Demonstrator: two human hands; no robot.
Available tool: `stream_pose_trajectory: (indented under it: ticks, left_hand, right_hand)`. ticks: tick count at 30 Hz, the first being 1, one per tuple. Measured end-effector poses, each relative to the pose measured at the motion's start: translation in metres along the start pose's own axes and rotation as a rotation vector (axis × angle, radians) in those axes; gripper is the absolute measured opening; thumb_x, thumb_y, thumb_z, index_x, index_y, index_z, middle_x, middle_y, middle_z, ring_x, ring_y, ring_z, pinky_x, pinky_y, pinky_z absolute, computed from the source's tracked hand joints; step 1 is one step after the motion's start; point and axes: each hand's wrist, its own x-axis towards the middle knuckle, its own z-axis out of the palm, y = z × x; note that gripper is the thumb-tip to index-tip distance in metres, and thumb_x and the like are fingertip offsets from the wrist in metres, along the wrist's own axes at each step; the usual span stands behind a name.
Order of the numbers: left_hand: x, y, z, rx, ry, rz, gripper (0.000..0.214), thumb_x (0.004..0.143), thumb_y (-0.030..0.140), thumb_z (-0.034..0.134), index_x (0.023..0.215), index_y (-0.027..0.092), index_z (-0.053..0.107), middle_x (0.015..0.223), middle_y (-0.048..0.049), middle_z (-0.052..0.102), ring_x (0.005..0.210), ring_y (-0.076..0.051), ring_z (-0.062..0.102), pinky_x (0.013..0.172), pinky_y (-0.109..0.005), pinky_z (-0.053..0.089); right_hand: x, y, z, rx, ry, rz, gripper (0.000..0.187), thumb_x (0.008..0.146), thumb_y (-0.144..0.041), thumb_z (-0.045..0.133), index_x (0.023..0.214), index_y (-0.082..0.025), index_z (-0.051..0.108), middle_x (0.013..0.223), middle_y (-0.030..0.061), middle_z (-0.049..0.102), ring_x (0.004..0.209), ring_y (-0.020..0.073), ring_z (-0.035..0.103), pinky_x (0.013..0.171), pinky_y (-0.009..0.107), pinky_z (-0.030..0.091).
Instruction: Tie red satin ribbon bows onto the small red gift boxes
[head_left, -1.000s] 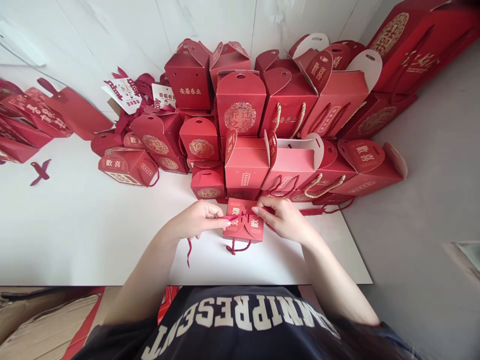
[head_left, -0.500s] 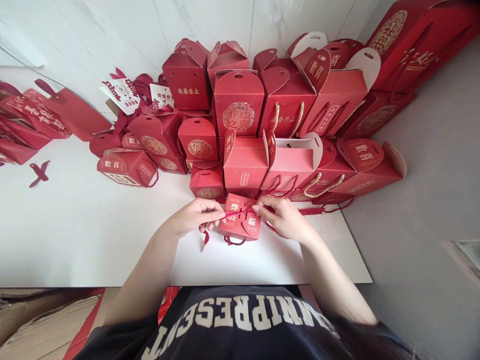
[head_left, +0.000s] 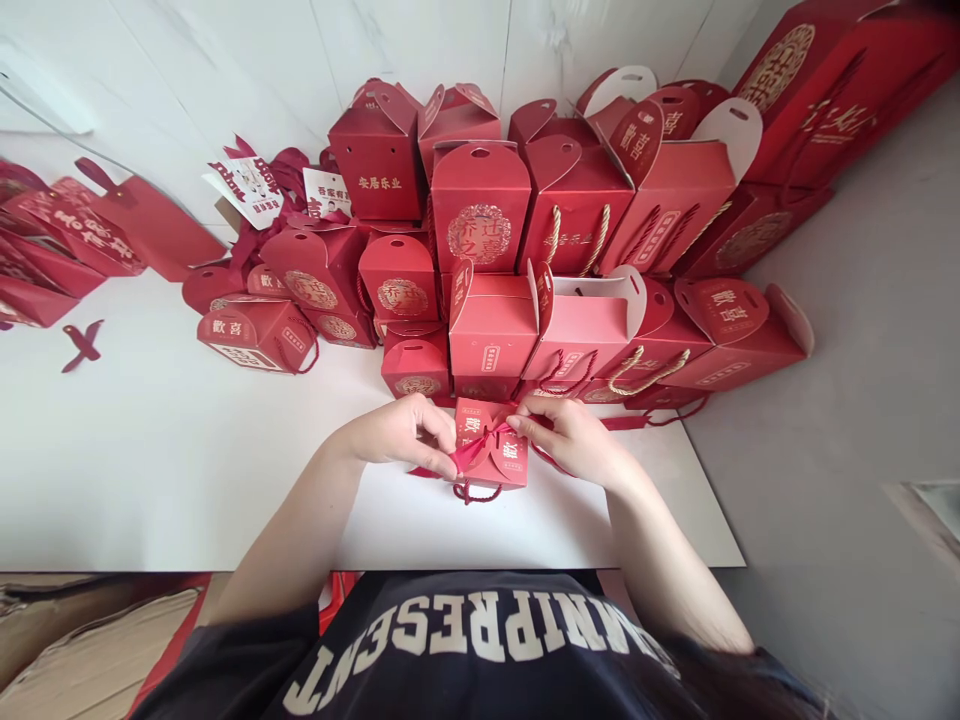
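Observation:
A small red gift box (head_left: 491, 470) with gold lettering lies on the white table (head_left: 285, 500) in front of me, its curved top flaps folded together. A red ribbon (head_left: 474, 452) crosses the top of the box, with a knot or twist near the middle. My left hand (head_left: 420, 435) is closed at the box's left edge, pinching one side of the ribbon. On the right, my right hand (head_left: 566, 432) pinches the ribbon's other side between thumb and finger. A dark red cord handle (head_left: 478, 495) hangs at the near side of the box.
Stacked red gift boxes (head_left: 480, 210) fill the back of the table. A boxed pair lies left, below loose ribbons and white cards (head_left: 251, 190). Red bags (head_left: 150, 225) and a ribbon scrap (head_left: 82, 345) lie far left. A grey wall (head_left: 847, 430) bounds the right.
My left hand has lowered slightly, bringing its side of the ribbon down across the box's left side. The box has shifted slightly right and nearer. My right hand stays nearly in place.

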Motion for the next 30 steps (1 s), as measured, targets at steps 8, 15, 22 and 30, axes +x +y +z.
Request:
stream_pose_trajectory:
  ticks: [8, 15, 22, 30]
  left_hand:
    - [0.017, 0.007, 0.01, 0.036, 0.228, 0.181, 0.018, 0.077, 0.036, 0.077, 0.081, 0.019, 0.079, 0.104, -0.0123, 0.075, 0.102, -0.025, 0.064, 0.094, -0.04, 0.05]
    - [-0.011, 0.021, 0.023, 0.237, 0.642, -0.12, 0.032, 0.091, 0.047, 0.057, 0.108, 0.019, 0.059, 0.107, -0.0068, 0.07, 0.094, -0.02, 0.067, 0.085, -0.034, 0.051]
    - [-0.008, 0.014, 0.055, 0.885, 0.688, 0.152, 0.014, 0.09, 0.029, 0.061, 0.099, 0.022, 0.07, 0.107, -0.0057, 0.067, 0.099, -0.021, 0.059, 0.092, -0.037, 0.044]
    - [-0.003, 0.021, 0.051, 0.496, 0.618, -0.031, 0.021, 0.091, 0.034, 0.057, 0.079, 0.018, 0.064, 0.082, -0.0016, 0.067, 0.077, -0.015, 0.059, 0.075, -0.027, 0.046]
  right_hand:
    - [0.001, -0.001, 0.0, 0.018, -0.003, -0.001, 0.03, 0.098, -0.038, 0.046, 0.075, -0.02, 0.053, 0.072, -0.0012, 0.059, 0.067, 0.0139, 0.051, 0.065, 0.025, 0.035]
    - [-0.002, -0.001, -0.002, 0.048, -0.009, -0.011, 0.033, 0.099, -0.039, 0.045, 0.072, -0.02, 0.047, 0.069, -0.0023, 0.053, 0.064, 0.013, 0.046, 0.063, 0.025, 0.034]
    - [-0.002, -0.003, -0.002, 0.044, -0.003, -0.012, 0.033, 0.099, -0.04, 0.046, 0.074, -0.02, 0.051, 0.071, -0.0019, 0.056, 0.066, 0.0133, 0.049, 0.064, 0.025, 0.036]
    - [-0.005, -0.009, -0.002, 0.025, 0.118, -0.11, 0.03, 0.097, -0.042, 0.053, 0.076, -0.02, 0.057, 0.089, 0.004, 0.06, 0.082, 0.0178, 0.057, 0.077, 0.03, 0.043]
